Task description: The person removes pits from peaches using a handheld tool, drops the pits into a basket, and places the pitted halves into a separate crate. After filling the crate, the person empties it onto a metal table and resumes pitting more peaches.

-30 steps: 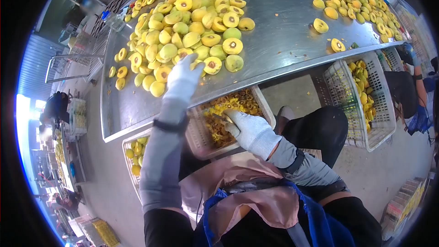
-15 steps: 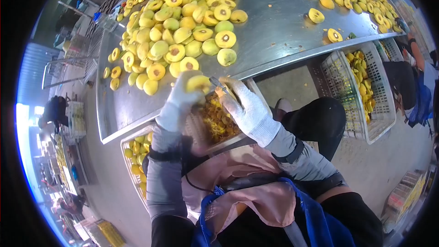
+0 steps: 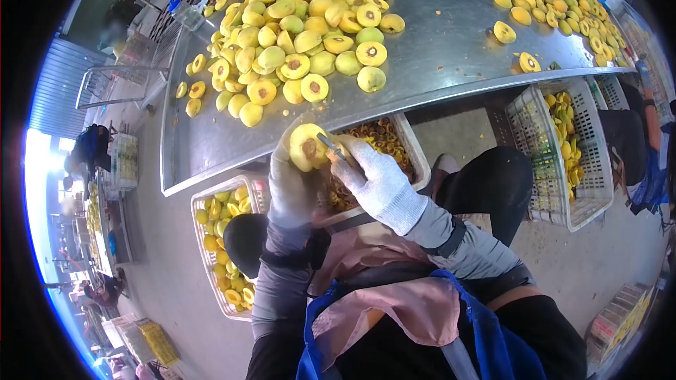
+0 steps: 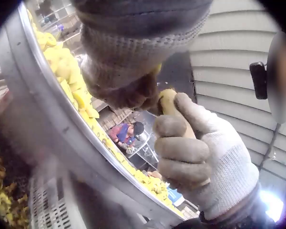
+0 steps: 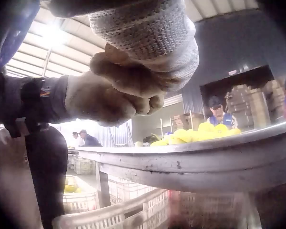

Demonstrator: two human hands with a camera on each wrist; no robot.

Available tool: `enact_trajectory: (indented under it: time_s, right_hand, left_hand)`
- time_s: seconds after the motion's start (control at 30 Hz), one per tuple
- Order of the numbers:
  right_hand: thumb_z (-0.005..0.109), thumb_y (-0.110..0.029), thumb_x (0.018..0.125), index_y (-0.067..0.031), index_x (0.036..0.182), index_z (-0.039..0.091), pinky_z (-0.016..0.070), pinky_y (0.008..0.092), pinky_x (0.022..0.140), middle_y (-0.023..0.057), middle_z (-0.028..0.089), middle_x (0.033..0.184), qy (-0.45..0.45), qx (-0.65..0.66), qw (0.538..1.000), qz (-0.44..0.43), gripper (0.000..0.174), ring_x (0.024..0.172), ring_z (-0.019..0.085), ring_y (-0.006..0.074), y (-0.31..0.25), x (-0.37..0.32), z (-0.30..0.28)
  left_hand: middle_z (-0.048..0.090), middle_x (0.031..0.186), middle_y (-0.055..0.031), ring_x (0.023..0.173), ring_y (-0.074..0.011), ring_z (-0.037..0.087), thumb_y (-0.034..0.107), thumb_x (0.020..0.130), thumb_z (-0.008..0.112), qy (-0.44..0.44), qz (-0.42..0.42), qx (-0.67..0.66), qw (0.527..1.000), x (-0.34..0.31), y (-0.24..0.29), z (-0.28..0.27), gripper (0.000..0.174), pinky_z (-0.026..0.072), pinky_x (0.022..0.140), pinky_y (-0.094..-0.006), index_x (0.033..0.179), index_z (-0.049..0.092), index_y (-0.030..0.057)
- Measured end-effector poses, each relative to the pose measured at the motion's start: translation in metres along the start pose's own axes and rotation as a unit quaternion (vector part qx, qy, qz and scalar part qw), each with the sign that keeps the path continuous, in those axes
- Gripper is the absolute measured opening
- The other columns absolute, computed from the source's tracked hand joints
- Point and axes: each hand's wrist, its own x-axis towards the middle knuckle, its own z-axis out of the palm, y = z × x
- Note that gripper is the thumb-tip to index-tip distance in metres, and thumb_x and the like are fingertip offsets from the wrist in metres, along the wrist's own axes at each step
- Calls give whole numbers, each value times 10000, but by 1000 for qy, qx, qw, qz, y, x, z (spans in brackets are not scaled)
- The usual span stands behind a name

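My gloved left hand [image 3: 292,169] holds a yellow fruit half [image 3: 307,146] with its cut face and pit up, just below the steel table's front edge. My gloved right hand [image 3: 373,176] grips a small metal pitting tool [image 3: 331,148] whose tip sits at the pit. In the left wrist view the right hand [image 4: 200,157] curls its fingers round the tool handle beside the left hand [image 4: 121,81]. The right wrist view shows both gloves pressed together, right hand [image 5: 148,57] above left hand [image 5: 100,102]. A pile of halved yellow-green fruit [image 3: 303,35] lies on the table [image 3: 436,35].
A white crate of pits and scraps [image 3: 415,158] stands under my hands. Another crate of fruit [image 3: 204,239] sits at lower left, and a basket with halves [image 3: 588,176] at right. More fruit [image 3: 556,0] covers the far right of the table. Other workers stand around.
My left hand picked a fruit half from the pile and drew it back off the table; the right hand rose from the crate and brought the tool to it.
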Motion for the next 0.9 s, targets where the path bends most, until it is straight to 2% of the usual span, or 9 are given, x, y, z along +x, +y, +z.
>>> enact_trajectory:
  time_s: [0.17,0.27,0.37,0.4,0.5,0.6,0.7,0.83,0.9]
  right_hand:
    - [599,-345,980,-63,1283,547,529,520,724,224,691,901,-15,-99,995,-5,418,846,669,429,3,-1,2]
    - [580,-342,988,-66,1280,545,525,527,726,228,686,895,-24,-84,996,17,403,845,668,424,-1,-2,1]
    - [639,-267,953,-53,1301,543,540,500,726,232,691,944,-38,-118,992,39,420,857,676,423,-7,-3,-2]
    - [671,-232,933,-46,1312,543,547,486,725,233,694,969,-43,-140,988,44,441,862,679,423,-7,-4,-2]
    - [679,-224,921,-61,1339,530,556,479,713,216,701,943,-1,-194,979,-63,472,839,689,409,4,-10,-2]
    - [614,-292,941,-76,1343,507,549,494,721,205,694,993,-22,-217,973,-80,469,849,688,388,9,-12,-4]
    - [611,-291,955,-83,1353,501,541,503,723,214,693,978,-21,-158,986,-55,463,855,680,408,4,-9,-4]
    - [594,-305,979,-94,1347,505,525,522,726,225,691,946,-39,-61,996,42,434,859,668,434,-2,-6,1]
    - [582,-316,990,-99,1348,503,518,531,726,227,689,926,-24,-46,998,34,426,860,664,444,-3,-6,1]
  left_hand:
    - [589,1150,-91,1047,-172,572,257,1044,407,55,-14,-30,998,-2,1,12,390,482,927,-307,1355,522,52]
    - [589,1156,-90,1043,-161,562,264,1037,386,40,59,65,995,0,-9,8,412,470,920,-294,1350,523,33]
    - [599,1177,-99,1082,-189,584,429,1048,435,60,103,197,973,0,-19,4,479,482,973,-339,1345,518,63]
    - [601,1170,-96,1079,-184,583,429,1048,436,61,116,207,970,1,-22,0,478,481,971,-336,1337,524,59]
    - [602,1165,-91,1055,-170,575,381,1043,425,61,135,216,965,8,-27,-6,452,473,950,-317,1309,548,37]
    - [595,1177,-89,1019,-160,560,296,1038,403,58,109,188,974,7,-22,-5,416,462,912,-291,1287,571,8]
    - [605,1150,-81,1031,-167,570,353,1046,418,61,77,130,987,6,-22,-6,431,473,925,-308,1287,563,26]
    - [619,1144,-76,1047,-182,592,405,1059,421,85,81,74,990,5,-25,3,447,485,971,-341,1305,550,55]
    - [613,1157,-79,1055,-183,587,397,1059,420,100,116,151,977,5,-29,5,444,481,978,-340,1311,546,54]
